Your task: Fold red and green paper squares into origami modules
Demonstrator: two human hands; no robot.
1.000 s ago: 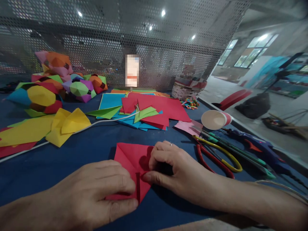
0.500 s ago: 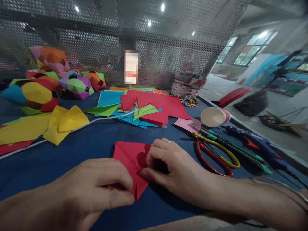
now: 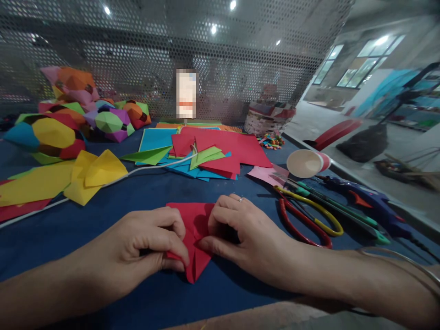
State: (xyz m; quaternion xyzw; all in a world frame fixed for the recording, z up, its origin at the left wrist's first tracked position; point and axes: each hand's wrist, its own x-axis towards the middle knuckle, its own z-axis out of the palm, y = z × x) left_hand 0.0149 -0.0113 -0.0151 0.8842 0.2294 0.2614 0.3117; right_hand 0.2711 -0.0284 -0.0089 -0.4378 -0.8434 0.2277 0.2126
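A creased piece of red paper point(image 3: 197, 217) lies on the blue tabletop point(image 3: 147, 298) between my two hands, folded in to a point at its near end. My left hand point(image 3: 147, 243) pinches the paper's left edge between thumb and fingers, and the edge bends upward there. On the opposite side, my right hand point(image 3: 237, 229) grips the paper's right part, its thumb near the middle crease. The curled fingers hide portions of the sheet on both sides.
Scissors point(image 3: 302, 220) with red and yellow handles, a green cutter point(image 3: 337, 206), a blue glue gun point(image 3: 367, 201) and a tipped paper cup point(image 3: 305, 164) lie right. Coloured sheets point(image 3: 223, 146), a white cord point(image 3: 147, 169), yellow folded paper point(image 3: 92, 176) and paper balls point(image 3: 51, 133) lie beyond.
My left hand has shifted up from the paper's near tip to its left edge, where it now pinches and lifts the edge. My right hand has hardly moved.
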